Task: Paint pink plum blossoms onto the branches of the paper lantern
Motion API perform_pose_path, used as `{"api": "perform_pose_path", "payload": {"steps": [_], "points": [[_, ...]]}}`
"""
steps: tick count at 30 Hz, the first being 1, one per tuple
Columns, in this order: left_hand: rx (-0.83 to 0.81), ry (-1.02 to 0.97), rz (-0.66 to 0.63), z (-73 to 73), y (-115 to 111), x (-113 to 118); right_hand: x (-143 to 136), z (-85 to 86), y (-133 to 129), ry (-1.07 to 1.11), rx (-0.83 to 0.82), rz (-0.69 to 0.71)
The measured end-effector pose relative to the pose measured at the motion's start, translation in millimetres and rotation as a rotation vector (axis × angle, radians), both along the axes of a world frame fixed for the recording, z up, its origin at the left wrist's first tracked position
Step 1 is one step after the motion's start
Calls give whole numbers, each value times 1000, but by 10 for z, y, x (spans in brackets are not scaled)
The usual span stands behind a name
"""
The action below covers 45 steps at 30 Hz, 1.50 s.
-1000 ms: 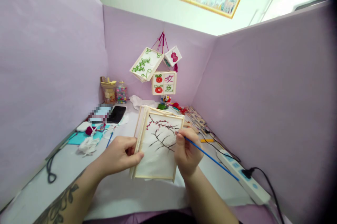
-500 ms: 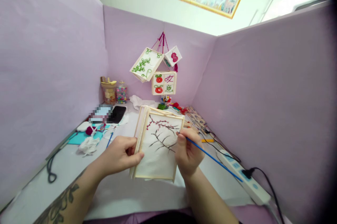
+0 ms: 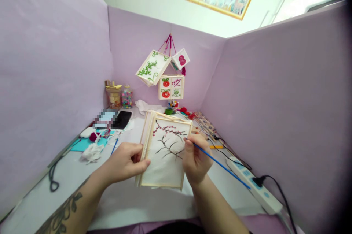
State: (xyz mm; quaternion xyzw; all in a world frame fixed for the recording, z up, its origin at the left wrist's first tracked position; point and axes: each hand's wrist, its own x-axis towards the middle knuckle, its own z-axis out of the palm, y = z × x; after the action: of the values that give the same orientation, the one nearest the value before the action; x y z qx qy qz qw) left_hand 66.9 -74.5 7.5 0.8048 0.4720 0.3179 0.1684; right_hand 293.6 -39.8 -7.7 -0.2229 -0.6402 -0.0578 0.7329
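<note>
Gripping the left side of the paper-covered frame (image 3: 165,170) with the left hand (image 3: 126,162), thumb pressed on the front face, in the head view. Holding it tilted over the surface (image 3: 126,208), near the front edge. Pinching the blue brush (image 3: 220,162) in the closed fingers of the right hand (image 3: 196,160), tip beside the painted branches (image 3: 171,151); contact with the paper not discernible. Compared with half a second earlier, swung slightly back at the handle's rear end, otherwise unshifted. Probably indicating fine brushwork confined to one spot.
</note>
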Motion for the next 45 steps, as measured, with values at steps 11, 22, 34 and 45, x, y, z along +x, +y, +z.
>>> {"api": "perform_pose_path", "payload": {"steps": [11, 22, 34, 45], "points": [[10, -7, -2, 10, -8, 3, 1, 3, 0, -15, -10, -28], [10, -14, 1, 18, 10, 18, -4, -6, 7, 22, -11, 3], [2, -6, -6, 15, -4, 14, 0, 16, 8, -19, -23, -61], [17, -5, -11, 9, 5, 11, -1, -6, 10, 5, -3, -35]]}}
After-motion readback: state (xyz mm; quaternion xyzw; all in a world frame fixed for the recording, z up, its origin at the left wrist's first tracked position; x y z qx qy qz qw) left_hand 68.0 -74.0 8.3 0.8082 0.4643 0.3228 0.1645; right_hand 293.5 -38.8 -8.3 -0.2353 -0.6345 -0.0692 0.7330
